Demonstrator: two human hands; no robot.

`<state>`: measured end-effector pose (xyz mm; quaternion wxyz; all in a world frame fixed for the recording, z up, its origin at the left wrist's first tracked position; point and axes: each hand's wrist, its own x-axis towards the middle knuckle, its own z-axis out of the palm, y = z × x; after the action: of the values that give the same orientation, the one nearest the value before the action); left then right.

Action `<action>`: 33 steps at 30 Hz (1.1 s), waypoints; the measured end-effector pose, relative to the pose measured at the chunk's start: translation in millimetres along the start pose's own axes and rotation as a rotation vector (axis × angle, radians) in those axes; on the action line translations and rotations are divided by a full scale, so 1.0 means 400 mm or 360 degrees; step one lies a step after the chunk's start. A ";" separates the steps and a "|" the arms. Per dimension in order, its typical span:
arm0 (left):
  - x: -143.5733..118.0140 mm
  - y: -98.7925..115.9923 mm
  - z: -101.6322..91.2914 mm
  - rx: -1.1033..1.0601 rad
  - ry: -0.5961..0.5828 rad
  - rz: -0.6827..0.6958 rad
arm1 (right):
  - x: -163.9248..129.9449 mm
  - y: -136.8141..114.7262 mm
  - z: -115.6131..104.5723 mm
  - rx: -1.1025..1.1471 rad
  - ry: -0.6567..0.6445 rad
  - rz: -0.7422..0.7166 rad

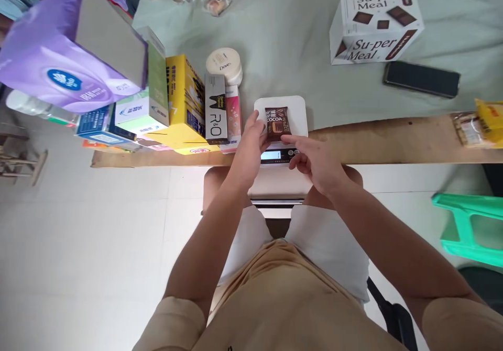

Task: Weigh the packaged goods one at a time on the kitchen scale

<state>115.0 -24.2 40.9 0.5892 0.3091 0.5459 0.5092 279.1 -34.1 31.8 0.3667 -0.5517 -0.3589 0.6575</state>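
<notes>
A small brown cocoa packet (pixel 277 124) lies flat on the white platform of a digital kitchen scale (pixel 301 111). The scale's display below it is lit, but its digits are too small to read. My left hand (pixel 251 139) is at the packet's left edge, fingers pointing forward and not wrapped round it; some of them are hidden. From the other side, my right hand (pixel 314 157) reaches in with its index finger stretched to the packet's lower right corner. The other right fingers are loosely bent beside the scale's buttons.
Left of the scale stand a Dove jar (pixel 225 64), a black-and-grey R&O box (pixel 216 110), a yellow box (pixel 184 102) and a purple pack (pixel 58 52). A Su-per Meal box (pixel 375 29) and a phone (pixel 422 79) lie to the right. Below is a green stool (pixel 466 230).
</notes>
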 end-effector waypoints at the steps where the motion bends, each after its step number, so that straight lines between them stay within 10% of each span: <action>1: -0.002 0.000 -0.002 -0.0010 -0.0031 -0.0033 | 0.001 0.002 0.001 -0.0019 0.0009 0.0007; 7: -0.011 -0.053 -0.033 0.0096 0.0048 0.0144 | -0.021 0.022 -0.021 -0.0006 0.0078 -0.0030; 15: -0.051 -0.185 -0.130 0.0426 0.0306 0.1130 | 0.013 0.105 -0.125 0.0046 0.0527 -0.0827; 33: 0.001 -0.213 -0.169 0.0916 0.0212 0.1107 | 0.068 0.139 -0.156 -0.0032 0.0529 -0.0836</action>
<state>72.4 -61.3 -51.9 0.2369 0.5919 0.5655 0.5232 332.5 -32.6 -37.9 0.5722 -0.5438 -0.4307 0.4374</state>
